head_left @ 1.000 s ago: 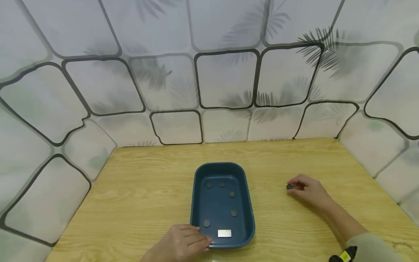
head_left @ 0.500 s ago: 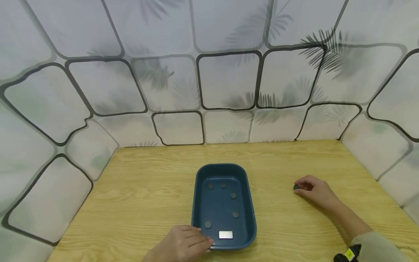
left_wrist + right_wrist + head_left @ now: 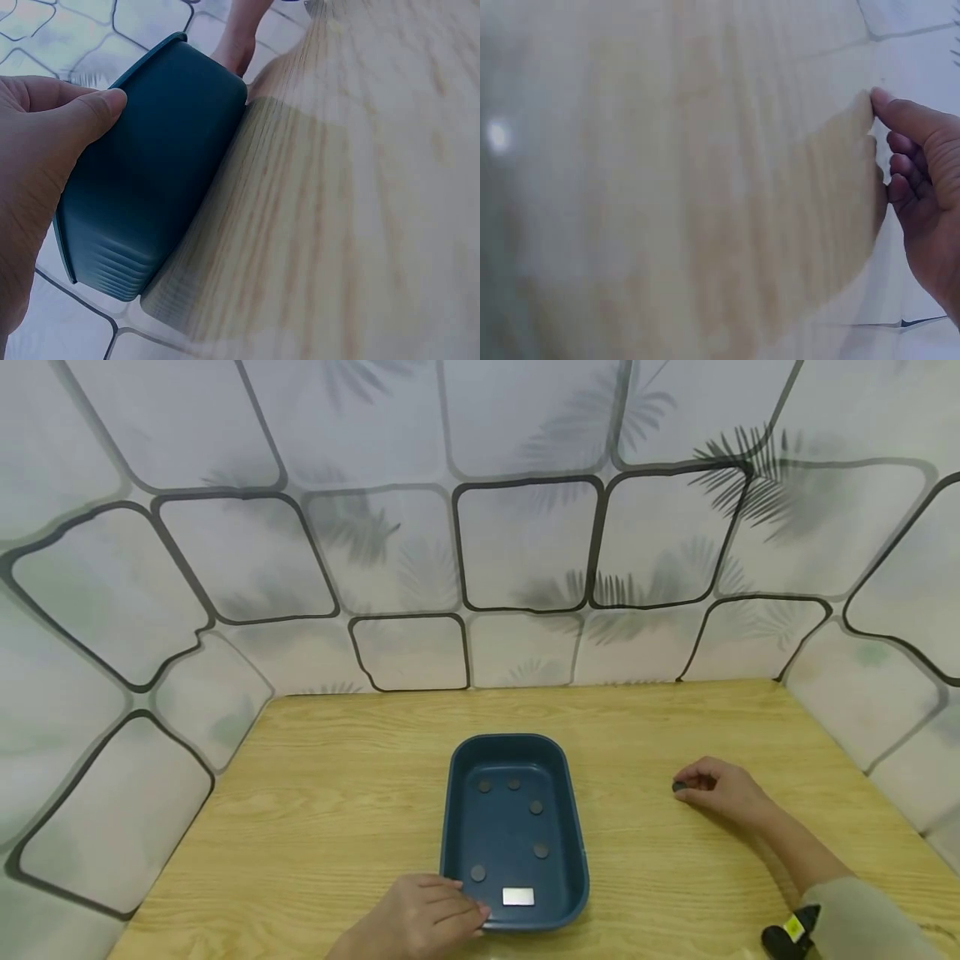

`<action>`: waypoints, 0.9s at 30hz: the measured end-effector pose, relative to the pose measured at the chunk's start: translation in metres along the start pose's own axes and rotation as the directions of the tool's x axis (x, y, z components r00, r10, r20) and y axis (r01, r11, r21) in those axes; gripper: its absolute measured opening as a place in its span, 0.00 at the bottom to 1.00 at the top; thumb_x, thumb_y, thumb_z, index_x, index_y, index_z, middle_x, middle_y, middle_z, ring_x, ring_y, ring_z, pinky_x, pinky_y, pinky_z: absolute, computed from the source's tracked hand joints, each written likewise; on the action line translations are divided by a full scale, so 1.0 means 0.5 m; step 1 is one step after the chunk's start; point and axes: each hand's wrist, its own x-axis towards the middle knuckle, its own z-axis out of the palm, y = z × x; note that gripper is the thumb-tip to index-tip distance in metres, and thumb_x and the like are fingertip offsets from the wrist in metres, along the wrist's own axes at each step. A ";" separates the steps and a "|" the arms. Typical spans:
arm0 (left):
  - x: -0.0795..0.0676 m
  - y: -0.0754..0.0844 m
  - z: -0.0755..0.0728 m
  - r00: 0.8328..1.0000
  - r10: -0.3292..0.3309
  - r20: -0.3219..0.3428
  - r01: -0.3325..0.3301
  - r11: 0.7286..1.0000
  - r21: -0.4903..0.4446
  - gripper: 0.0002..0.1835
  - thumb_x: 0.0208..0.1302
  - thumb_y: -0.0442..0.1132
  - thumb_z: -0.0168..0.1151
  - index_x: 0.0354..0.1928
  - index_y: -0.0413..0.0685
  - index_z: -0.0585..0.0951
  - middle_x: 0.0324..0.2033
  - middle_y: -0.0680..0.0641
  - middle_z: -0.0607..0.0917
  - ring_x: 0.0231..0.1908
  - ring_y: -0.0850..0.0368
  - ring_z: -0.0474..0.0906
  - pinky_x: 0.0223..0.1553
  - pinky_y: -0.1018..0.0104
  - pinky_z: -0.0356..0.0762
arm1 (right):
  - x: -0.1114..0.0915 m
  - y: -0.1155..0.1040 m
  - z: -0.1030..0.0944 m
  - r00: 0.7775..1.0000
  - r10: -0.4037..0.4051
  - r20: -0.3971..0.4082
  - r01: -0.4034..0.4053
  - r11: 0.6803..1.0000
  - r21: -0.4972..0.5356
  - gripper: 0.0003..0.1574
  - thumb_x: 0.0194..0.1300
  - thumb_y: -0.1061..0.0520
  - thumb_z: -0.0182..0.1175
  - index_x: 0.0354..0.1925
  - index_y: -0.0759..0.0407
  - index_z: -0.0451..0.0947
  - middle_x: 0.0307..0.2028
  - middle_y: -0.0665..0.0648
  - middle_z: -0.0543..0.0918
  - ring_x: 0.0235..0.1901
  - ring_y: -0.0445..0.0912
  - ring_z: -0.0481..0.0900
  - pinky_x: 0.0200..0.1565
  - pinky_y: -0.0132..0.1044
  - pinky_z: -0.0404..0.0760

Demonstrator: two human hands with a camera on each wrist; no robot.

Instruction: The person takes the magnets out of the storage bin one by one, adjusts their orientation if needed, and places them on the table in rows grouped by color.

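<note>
My left hand [image 3: 416, 914] grips the near-left corner of a dark blue rectangular tray [image 3: 573, 835]. In the left wrist view, the thumb [image 3: 97, 109] presses the outer side of the tray near the rim. Inside the tray lie several small grey round discs, one of them a near-left disc [image 3: 477, 873], and a shiny silver rectangle [image 3: 517, 897] at the near end. To the right of the tray, my right hand [image 3: 723, 789] pinches a small dark round disc [image 3: 679, 786] between thumb and fingertips, low over the table. The right wrist view hides this disc.
A wood-grain table [image 3: 337, 777] carries the tray. Patterned white cloth walls [image 3: 517, 543] with dark outlines and leaf shapes enclose its back and sides. A black strap device with a yellow label [image 3: 793, 929] sits by the right sleeve.
Over the first half second my right hand moves slightly right with the disc, away from the tray; since then it stays nearly still. The left hand keeps its hold on the tray.
</note>
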 end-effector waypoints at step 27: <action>0.000 0.000 0.001 1.000 0.006 -0.022 -0.005 1.000 0.019 0.07 0.60 0.40 0.66 0.38 0.48 0.86 0.31 0.55 0.87 0.32 0.70 0.82 0.42 0.72 0.80 | 0.000 0.004 -0.012 0.991 0.048 0.123 -0.070 0.980 0.187 0.19 0.59 0.55 0.67 0.45 0.66 0.79 0.33 0.54 0.79 0.29 0.36 0.72 0.30 0.30 0.74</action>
